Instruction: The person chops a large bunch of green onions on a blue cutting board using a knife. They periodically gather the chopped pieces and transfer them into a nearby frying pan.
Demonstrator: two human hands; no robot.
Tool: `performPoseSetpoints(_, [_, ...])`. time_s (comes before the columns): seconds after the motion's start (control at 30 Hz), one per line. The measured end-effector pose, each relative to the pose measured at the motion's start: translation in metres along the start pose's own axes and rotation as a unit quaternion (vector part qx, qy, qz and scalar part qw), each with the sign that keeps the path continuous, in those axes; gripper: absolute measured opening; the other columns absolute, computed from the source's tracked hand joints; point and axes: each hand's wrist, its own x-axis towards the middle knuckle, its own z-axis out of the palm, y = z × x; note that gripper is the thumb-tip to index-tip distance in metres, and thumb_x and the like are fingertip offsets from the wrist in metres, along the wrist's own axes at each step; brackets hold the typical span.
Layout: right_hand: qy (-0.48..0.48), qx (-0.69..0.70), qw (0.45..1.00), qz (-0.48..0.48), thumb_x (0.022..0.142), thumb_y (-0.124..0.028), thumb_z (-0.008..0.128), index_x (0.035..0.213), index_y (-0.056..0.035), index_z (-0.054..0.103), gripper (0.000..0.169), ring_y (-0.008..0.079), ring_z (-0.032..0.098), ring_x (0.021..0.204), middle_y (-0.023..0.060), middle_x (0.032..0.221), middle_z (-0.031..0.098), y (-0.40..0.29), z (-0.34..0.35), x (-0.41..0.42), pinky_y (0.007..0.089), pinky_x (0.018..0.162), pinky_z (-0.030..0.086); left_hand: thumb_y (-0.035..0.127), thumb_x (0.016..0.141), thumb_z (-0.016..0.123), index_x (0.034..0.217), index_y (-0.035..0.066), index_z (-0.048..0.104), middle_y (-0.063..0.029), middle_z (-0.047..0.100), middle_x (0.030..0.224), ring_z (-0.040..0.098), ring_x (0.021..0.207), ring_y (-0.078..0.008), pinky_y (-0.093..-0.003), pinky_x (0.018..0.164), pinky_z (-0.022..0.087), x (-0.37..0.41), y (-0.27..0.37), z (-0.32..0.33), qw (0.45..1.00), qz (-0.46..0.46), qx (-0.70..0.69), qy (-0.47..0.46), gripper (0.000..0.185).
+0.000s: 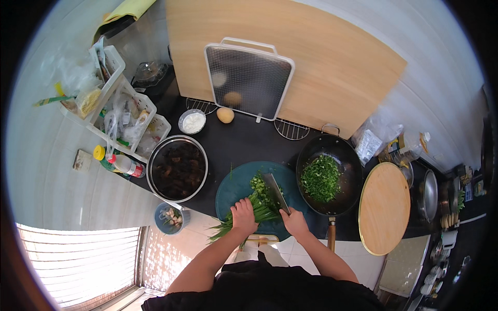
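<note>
My left hand (244, 217) presses on a bunch of long green chives (263, 210), whose ends trail over the counter's front edge. With my right hand (294, 223) I grip the handle of a cleaver (277, 191), its blade standing across the cut end of the bunch. Chopped pieces (260, 184) lie left of the blade. All of this rests on a round dark-green cutting board (228, 190). Right of the board, a black wok (349, 194) holds a heap of finely chopped greens (321, 178).
A steel bowl (206, 171) of dark soaked food stands left. Behind are a bowl of white powder (193, 122), a round yellowish item (225, 115) and a framed mesh panel (249, 79). A round wooden board (384, 210) lies right of the wok, whose handle (331, 235) juts past the edge.
</note>
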Motion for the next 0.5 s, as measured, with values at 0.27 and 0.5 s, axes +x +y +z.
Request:
performPoseSetpoints(0.27, [-0.038, -0.115, 0.992, 0.025, 0.088, -0.035, 0.053, 0.082, 0.0007, 0.062, 0.037, 0.044, 0.061, 0.078, 0.0263, 0.076, 0.063, 0.026, 0.018, -0.027, 0.0499, 0.07, 0.05, 0.048, 0.061, 0.076, 0.132, -0.009, 0.03, -0.0199, 0.041, 0.123, 0.042, 0.11, -0.0316, -0.047, 0.09, 0.035, 0.0, 0.004, -0.005, 1.0, -0.005, 0.019, -0.013, 0.103])
performPoseSetpoints(0.5, [-0.068, -0.125, 0.99, 0.006, 0.088, -0.03, 0.053, 0.082, 0.0004, 0.063, 0.032, 0.0438, 0.062, 0.078, 0.0261, 0.077, 0.064, 0.055, 0.056, -0.004, 0.0491, 0.071, 0.051, 0.046, 0.058, 0.078, 0.132, -0.009, 0.03, -0.0198, 0.042, 0.122, 0.043, 0.108, -0.0311, -0.0457, 0.09, 0.035, -0.003, 0.004, 0.004, 1.0, -0.003, 0.011, 0.001, 0.104])
